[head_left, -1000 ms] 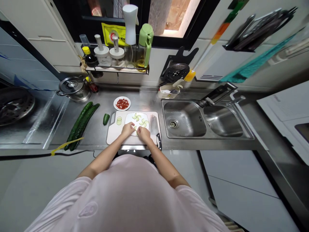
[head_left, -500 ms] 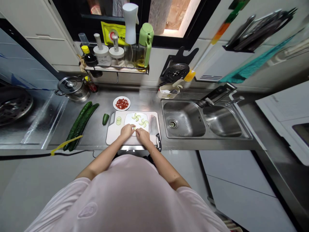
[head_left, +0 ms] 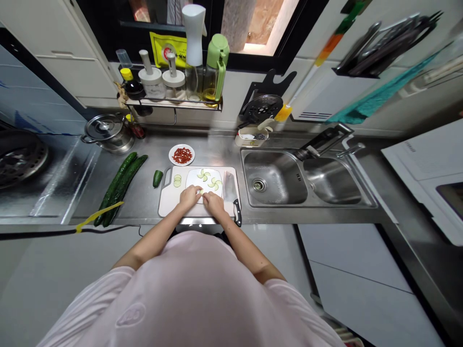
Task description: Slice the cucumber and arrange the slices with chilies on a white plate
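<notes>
My left hand [head_left: 189, 197] and my right hand [head_left: 214, 203] meet at the near edge of a white plate [head_left: 191, 179]. A small pale-green cucumber slice [head_left: 201, 191] shows between their fingertips, and both hands are closed on it. Cut cucumber slices lie on the plate in two pinwheel shapes, one at the back [head_left: 203, 174] and one at the right [head_left: 215, 183]. Under the plate is a light cutting board [head_left: 170, 205]. A short stack of round cucumber slices [head_left: 177, 180] sits on its left. The kitchen knife [head_left: 230, 187] rests at its right, black handle toward me.
Left of the board lie a cucumber end [head_left: 157, 178] and two whole cucumbers [head_left: 121, 188]. Behind it is a small plate of chopped red pieces [head_left: 183, 155]. A lidded pot [head_left: 108, 132] stands at the back left; a double sink [head_left: 277, 180] is on the right.
My hands stay at the near edge of the plate, their fingers shifting only slightly around the cucumber slice. The whole view has moved a little; the other things lie as before.
</notes>
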The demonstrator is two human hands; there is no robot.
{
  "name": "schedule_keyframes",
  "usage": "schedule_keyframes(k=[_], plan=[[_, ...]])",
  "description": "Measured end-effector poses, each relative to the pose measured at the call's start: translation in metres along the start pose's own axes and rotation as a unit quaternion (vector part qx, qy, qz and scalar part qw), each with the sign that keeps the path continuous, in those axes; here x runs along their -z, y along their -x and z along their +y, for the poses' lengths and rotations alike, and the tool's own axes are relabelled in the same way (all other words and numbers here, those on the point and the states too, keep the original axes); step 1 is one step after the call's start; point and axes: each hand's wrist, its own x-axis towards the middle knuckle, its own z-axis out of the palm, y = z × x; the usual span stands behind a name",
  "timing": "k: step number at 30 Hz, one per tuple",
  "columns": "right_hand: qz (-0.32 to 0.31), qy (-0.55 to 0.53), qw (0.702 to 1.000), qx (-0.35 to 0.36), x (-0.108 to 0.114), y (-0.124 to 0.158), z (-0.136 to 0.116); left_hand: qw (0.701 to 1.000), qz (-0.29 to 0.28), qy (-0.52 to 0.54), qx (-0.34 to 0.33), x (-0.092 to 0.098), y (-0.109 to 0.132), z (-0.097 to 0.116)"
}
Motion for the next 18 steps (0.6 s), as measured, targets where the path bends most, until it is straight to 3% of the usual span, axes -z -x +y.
schedule_keyframes(k=[18], plan=[[-0.027,0.021,0.999,0.009,0.0007,-0.002,-0.0027,0.999,-0.011,-0.032,-0.014,-0.0022,0.0044,-0.0011]])
